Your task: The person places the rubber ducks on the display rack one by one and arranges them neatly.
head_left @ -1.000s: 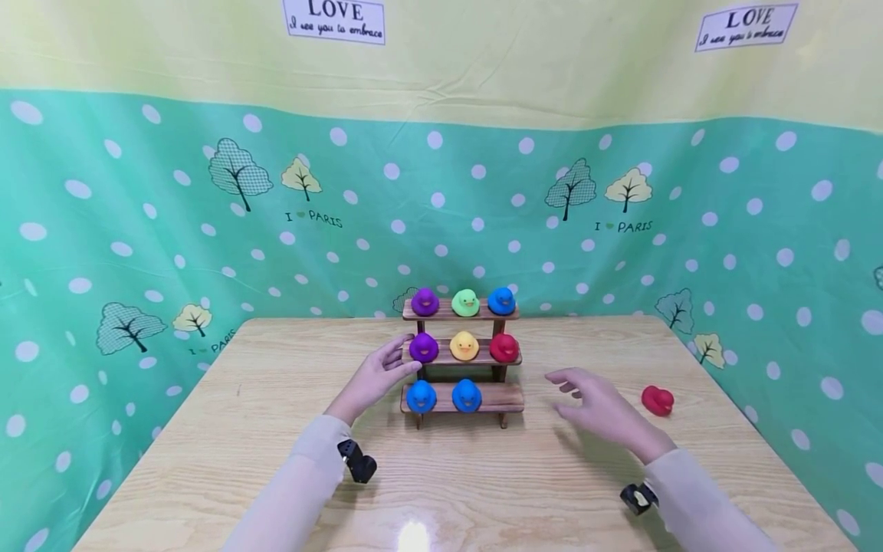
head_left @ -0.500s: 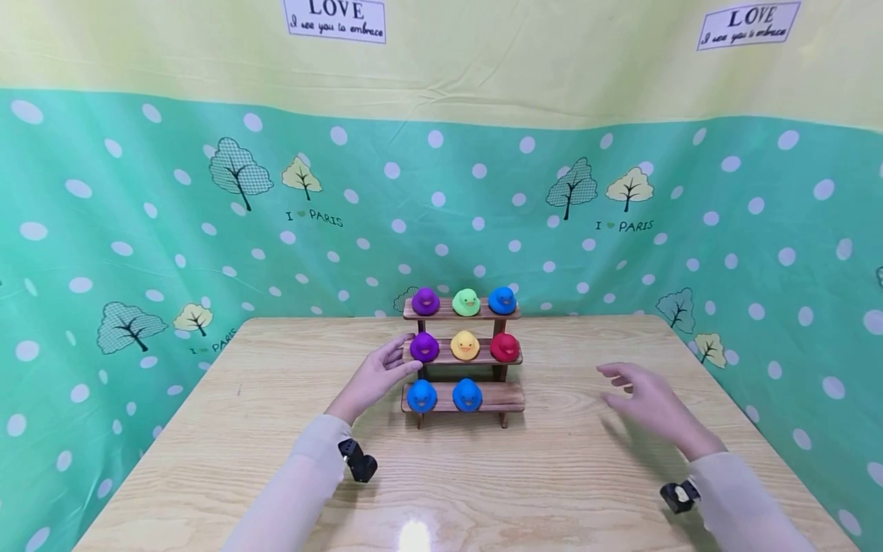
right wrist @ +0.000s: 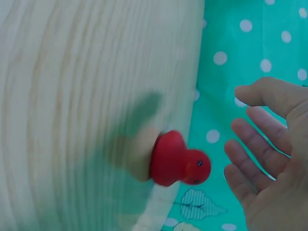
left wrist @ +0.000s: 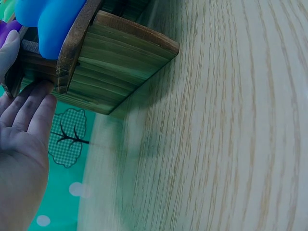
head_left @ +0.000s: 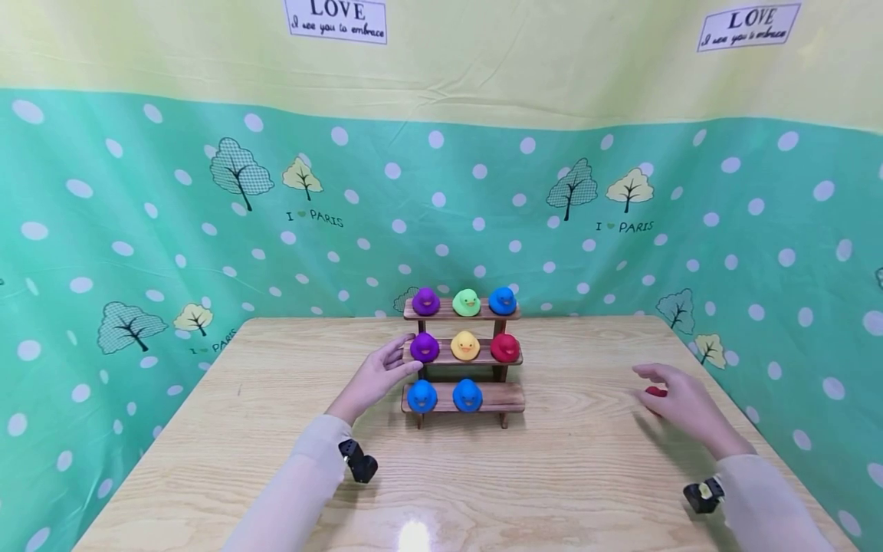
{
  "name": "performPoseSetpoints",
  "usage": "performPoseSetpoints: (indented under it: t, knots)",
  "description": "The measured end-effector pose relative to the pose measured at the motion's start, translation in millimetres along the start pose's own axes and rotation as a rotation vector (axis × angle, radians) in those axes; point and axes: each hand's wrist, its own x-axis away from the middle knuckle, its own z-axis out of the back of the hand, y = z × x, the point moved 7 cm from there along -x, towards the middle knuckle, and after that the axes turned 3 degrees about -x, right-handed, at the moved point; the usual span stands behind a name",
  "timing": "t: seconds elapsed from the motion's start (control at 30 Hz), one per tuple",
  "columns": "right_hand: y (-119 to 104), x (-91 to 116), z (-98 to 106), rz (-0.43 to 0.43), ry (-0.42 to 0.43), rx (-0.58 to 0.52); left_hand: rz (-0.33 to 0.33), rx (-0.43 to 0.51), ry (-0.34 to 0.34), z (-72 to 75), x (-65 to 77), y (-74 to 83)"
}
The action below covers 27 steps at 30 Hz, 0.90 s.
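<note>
A three-tier wooden display stand [head_left: 510, 397] holds several rubber ducks. At the left end of its middle shelf, my left hand [head_left: 375, 378] grips the plank, thumb in front and fingers behind, close to a purple duck [head_left: 424, 348]. In the left wrist view, the fingers [left wrist: 36, 108] meet the shelf's end. A red rubber duck [right wrist: 168, 159] sits on the table at the right. Over it hovers my right hand [head_left: 683, 399], fingers relaxed and apart from the duck in the right wrist view; the hand hides most of the duck in the head view.
Purple, green [head_left: 466, 303] and blue [head_left: 502, 300] ducks line the top shelf. Yellow [head_left: 465, 346] and red [head_left: 505, 348] ducks share the middle one. Two blue ducks [head_left: 421, 396] stand on the bottom shelf, left and centre. A polka-dot curtain [head_left: 441, 192] surrounds the wooden table [head_left: 538, 483].
My right hand has moved rightward from beside the stand to above the loose red duck, covering most of it. My left hand and the stand have stayed still.
</note>
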Motion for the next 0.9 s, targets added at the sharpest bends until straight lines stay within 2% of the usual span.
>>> performPoseSetpoints:
  t: [0.33,0.53,0.63,0.9]
  knots:
    - [25.0,4.9,-0.1,-0.088,-0.035,-0.014,-0.014,0.001,0.006,0.4,0.5,0.3]
    - [41.2,7.6,-4.8,-0.188,-0.115,-0.043,-0.018,-0.007,0.008,0.5,2.6,0.2]
    - [50.5,8.5,-7.8,-0.225,-0.139,-0.05,-0.008,-0.008,-0.001,-0.5,4.3,5.3]
    - [61.7,6.6,-11.1,-0.238,-0.133,-0.035,-0.017,0.011,-0.002,-0.3,2.0,1.3]
